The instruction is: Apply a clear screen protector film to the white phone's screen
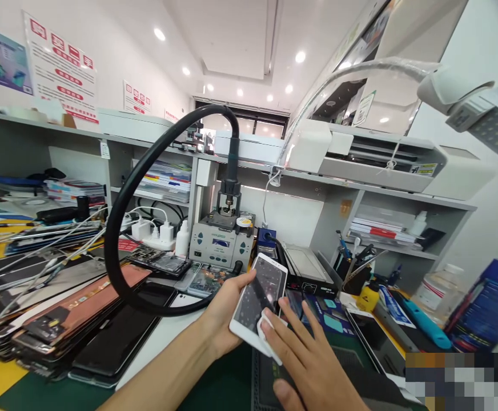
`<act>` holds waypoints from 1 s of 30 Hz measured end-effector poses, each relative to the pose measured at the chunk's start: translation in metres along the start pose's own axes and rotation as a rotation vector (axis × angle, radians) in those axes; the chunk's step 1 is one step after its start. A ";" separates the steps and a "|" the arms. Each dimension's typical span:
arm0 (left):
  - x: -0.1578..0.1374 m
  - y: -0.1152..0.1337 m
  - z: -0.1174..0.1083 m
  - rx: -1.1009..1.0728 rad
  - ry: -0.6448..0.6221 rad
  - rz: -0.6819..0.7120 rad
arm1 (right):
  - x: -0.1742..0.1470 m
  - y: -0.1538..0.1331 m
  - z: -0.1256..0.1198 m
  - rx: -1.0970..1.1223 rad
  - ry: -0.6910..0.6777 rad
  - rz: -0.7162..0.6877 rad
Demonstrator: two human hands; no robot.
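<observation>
A white-framed smartphone (262,291) is tilted up over the bench, its dark screen covered in specks or droplets. My left hand (227,311) grips the phone by its left edge, thumb along the side. Across the lower part of the screen, my right hand (296,342) presses a small white wipe (266,334) with its index and middle fingers. The other fingers of that hand are stretched out, and its thumb hangs apart below. Part of the wipe is hidden under the fingers.
A hot-air station (219,245) stands behind the phone, its thick black hose (114,228) looping beside my left arm. Stacked phone screens (86,297) lie at left. On the right are another phone (375,339), a yellow bottle (368,298) and a clear bottle (440,291).
</observation>
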State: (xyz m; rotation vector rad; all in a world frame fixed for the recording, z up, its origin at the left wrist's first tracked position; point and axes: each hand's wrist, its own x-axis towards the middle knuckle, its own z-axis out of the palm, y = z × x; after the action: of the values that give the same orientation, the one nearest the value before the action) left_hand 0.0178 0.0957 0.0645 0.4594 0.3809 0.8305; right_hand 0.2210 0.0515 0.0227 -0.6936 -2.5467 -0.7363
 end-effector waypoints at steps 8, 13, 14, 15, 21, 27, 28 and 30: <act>-0.003 0.005 0.005 -0.070 0.051 0.020 | 0.003 -0.005 0.015 -0.070 0.096 -0.049; -0.001 -0.009 0.003 -0.112 0.014 0.046 | 0.009 -0.010 0.023 -0.134 0.101 -0.100; -0.001 -0.011 0.002 -0.120 0.000 0.052 | 0.010 -0.012 0.024 -0.148 0.101 -0.111; 0.000 -0.014 0.001 -0.128 -0.016 0.055 | 0.012 -0.014 0.025 -0.158 0.101 -0.116; 0.001 -0.020 -0.007 -0.180 -0.138 0.022 | 0.015 -0.020 0.031 -0.147 0.097 -0.090; -0.004 -0.026 0.002 -0.173 -0.102 0.015 | 0.019 -0.012 0.023 -0.120 0.103 -0.078; -0.005 -0.027 0.004 -0.173 -0.088 0.023 | 0.020 -0.010 0.020 -0.111 0.095 -0.060; -0.007 -0.030 0.007 -0.165 -0.081 0.025 | 0.020 -0.005 0.014 -0.091 0.062 -0.004</act>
State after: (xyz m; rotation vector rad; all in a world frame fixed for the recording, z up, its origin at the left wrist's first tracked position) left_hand 0.0357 0.0707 0.0557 0.3438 0.2307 0.8570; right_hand 0.1984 0.0629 0.0195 -0.6840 -2.4719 -0.8665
